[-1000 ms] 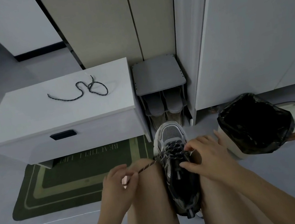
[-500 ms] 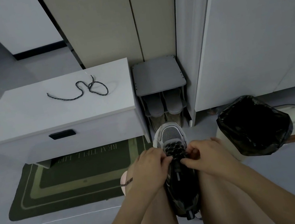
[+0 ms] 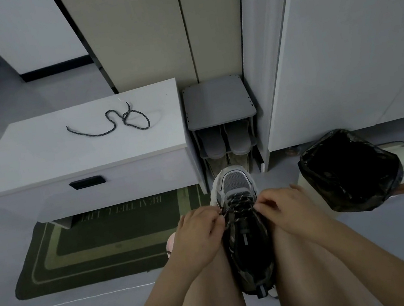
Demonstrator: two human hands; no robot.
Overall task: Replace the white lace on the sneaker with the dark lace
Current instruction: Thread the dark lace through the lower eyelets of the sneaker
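Observation:
A grey, white and black sneaker (image 3: 234, 182) stands between my knees, toe pointing away from me. A dark speckled lace (image 3: 239, 201) runs through its upper eyelets. My left hand (image 3: 198, 230) pinches the lace at the shoe's left eyelet row. My right hand (image 3: 280, 206) pinches the lace at the right eyelet row. A second dark speckled lace (image 3: 109, 124) lies loose on the white cabinet top. A faint white lace (image 3: 159, 114) seems to lie beside it.
The white drawer cabinet (image 3: 64, 171) stands at the left over a green doormat (image 3: 97, 241). A grey shoe rack (image 3: 217, 101) with slippers is straight ahead. A bin with a black bag (image 3: 349, 170) sits at the right.
My left hand, which held the lace end pulled out to the left, has come in to the shoe's left eyelets. My right hand stayed at the right eyelets.

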